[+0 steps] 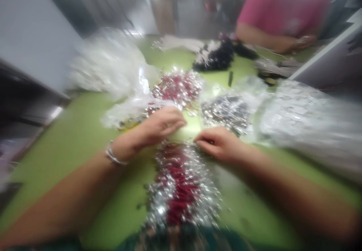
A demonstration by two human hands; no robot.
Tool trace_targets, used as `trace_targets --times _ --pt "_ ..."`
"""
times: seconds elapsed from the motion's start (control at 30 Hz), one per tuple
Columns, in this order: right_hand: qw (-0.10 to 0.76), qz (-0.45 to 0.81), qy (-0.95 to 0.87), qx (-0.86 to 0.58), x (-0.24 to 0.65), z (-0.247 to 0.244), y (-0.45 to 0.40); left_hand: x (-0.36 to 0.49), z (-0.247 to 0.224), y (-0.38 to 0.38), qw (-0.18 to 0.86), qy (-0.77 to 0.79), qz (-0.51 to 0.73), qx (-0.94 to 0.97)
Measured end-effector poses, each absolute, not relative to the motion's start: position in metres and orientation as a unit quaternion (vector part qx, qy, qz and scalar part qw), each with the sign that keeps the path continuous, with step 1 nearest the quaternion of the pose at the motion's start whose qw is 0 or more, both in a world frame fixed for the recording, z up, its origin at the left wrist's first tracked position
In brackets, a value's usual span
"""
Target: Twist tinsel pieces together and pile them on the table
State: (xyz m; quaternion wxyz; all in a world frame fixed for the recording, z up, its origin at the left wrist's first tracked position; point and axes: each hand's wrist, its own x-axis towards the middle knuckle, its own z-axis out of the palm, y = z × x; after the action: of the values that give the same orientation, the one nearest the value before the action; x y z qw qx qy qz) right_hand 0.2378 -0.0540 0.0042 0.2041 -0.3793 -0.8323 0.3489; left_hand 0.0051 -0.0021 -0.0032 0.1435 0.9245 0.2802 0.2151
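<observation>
My left hand has its fingers bent together, over the table's middle; anything between them is too blurred to name. Opposite it, my right hand makes a pinch, thumb against fingertips, on something I cannot make out. Below both hands, close to my body, lies a long pile of short dark-red wires with shiny silver ends. A second heap of red and silver pieces sits just beyond my left hand. Past my right hand is a clear bag of small silver metal parts.
The green tabletop carries a big clear plastic bag at back left and another white-filled bag at right. Black bundled pieces and a small black stick lie farther back. A person in a pink shirt sits across.
</observation>
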Motion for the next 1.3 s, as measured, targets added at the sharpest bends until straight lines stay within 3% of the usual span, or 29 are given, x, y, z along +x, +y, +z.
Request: trace_targets --times 0.13,0.23,0.47,0.7,0.97,1.3 --pt "0.224 0.275 -0.832 -0.427 0.248 0.005 -0.042 -0.004 -0.018 0.013 0.018 0.36 0.202 0.911" --pt "0.243 0.152 -0.793 -0.537 0.26 0.003 -0.028 0.001 -0.028 0.012 0.001 0.357 0.183 0.916" --pt "0.098 0.016 -0.843 -0.528 0.265 -0.007 -0.021 0.009 -0.029 0.009 0.003 0.34 0.209 0.917" --pt "-0.003 -0.017 -0.86 -0.51 0.259 -0.004 -0.027 0.005 -0.033 0.009 0.033 0.304 0.265 0.914" --pt "-0.006 -0.062 -0.889 -0.453 0.261 -0.004 -0.027 0.01 -0.027 0.004 -0.029 0.397 0.28 0.873" --pt "-0.061 -0.065 -0.903 -0.421 0.262 0.0 -0.025 0.002 -0.022 0.004 0.053 0.255 0.109 0.959"
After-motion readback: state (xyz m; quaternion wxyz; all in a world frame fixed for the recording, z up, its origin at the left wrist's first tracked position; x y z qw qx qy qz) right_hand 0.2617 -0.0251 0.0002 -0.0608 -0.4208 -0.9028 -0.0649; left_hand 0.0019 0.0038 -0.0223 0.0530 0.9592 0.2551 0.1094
